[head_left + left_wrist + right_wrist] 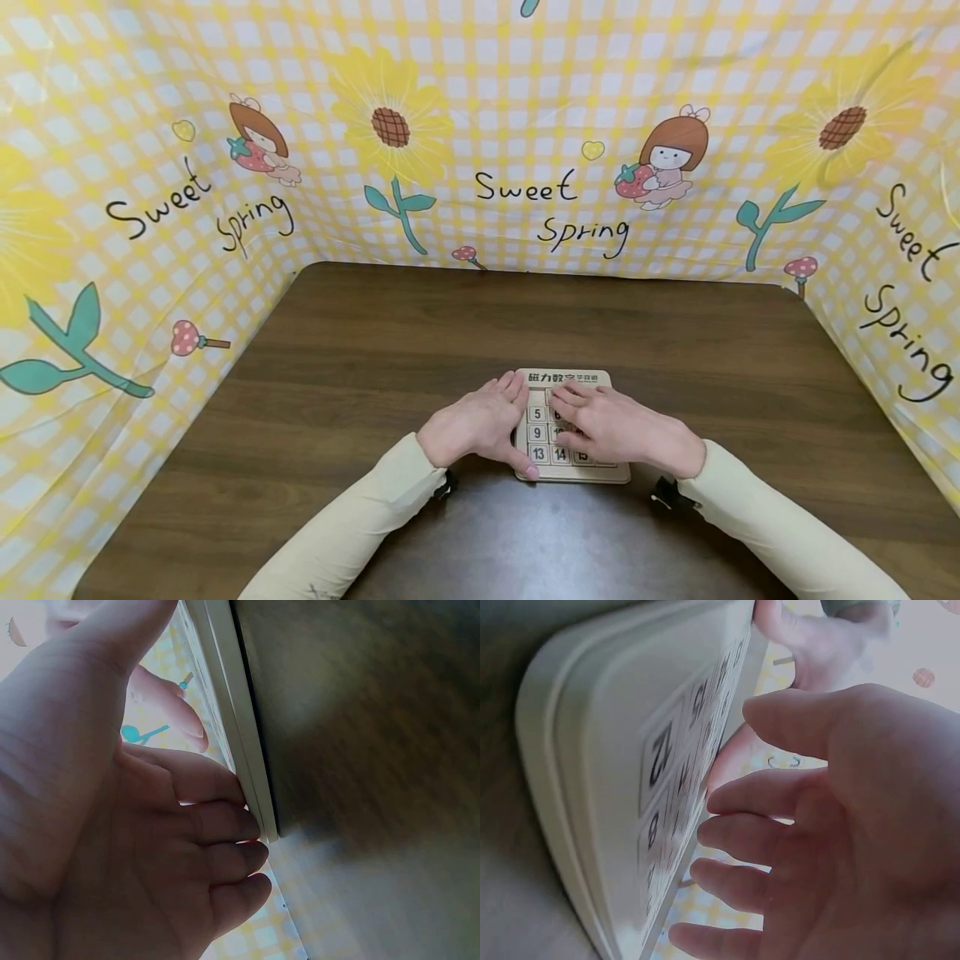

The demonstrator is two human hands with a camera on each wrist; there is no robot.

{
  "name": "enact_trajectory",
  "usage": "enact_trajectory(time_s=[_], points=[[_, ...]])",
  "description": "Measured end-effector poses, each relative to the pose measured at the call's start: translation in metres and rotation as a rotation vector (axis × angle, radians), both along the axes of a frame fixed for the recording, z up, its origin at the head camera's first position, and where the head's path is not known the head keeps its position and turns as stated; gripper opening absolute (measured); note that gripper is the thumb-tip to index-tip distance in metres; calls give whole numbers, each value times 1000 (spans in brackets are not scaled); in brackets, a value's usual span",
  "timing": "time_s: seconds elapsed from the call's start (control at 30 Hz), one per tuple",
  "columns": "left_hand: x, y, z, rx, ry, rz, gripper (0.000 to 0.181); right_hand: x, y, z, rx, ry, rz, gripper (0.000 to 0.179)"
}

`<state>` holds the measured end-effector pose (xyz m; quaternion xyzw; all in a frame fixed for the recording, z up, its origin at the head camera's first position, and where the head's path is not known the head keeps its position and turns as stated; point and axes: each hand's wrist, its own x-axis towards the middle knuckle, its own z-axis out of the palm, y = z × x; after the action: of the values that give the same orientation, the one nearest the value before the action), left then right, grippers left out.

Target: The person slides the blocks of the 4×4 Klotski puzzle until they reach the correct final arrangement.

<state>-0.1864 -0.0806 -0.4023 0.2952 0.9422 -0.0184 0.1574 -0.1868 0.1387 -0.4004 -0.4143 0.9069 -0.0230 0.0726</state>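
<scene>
A wooden number slide puzzle lies flat on the table, with Chinese print along its far border. Tiles 5, 9, 13 and 14 show in the head view, while others are covered by fingers. The top left slot shows no number. My left hand lies along the puzzle's left edge, fingers extended near the far corner and thumb at the near corner. In the left wrist view its fingertips meet the board's side. Over the tiles is my right hand, loosely spread, its fingertips right at the number face.
The dark wooden table extends around the puzzle on all sides. A yellow checked cloth with flowers and printed words hangs behind the table and on both sides. Each wrist wears a black strap below a cream sleeve.
</scene>
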Motion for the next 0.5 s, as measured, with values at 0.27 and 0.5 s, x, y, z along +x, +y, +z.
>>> enact_trajectory(time_s=[0.27, 0.5], points=[[-1, 0, -1, -3, -1, 0, 125, -3, 11, -3, 24, -21, -54, 61], [-1, 0, 0, -3, -16, 9, 126, -3, 8, -6, -3, 3, -34, 59]])
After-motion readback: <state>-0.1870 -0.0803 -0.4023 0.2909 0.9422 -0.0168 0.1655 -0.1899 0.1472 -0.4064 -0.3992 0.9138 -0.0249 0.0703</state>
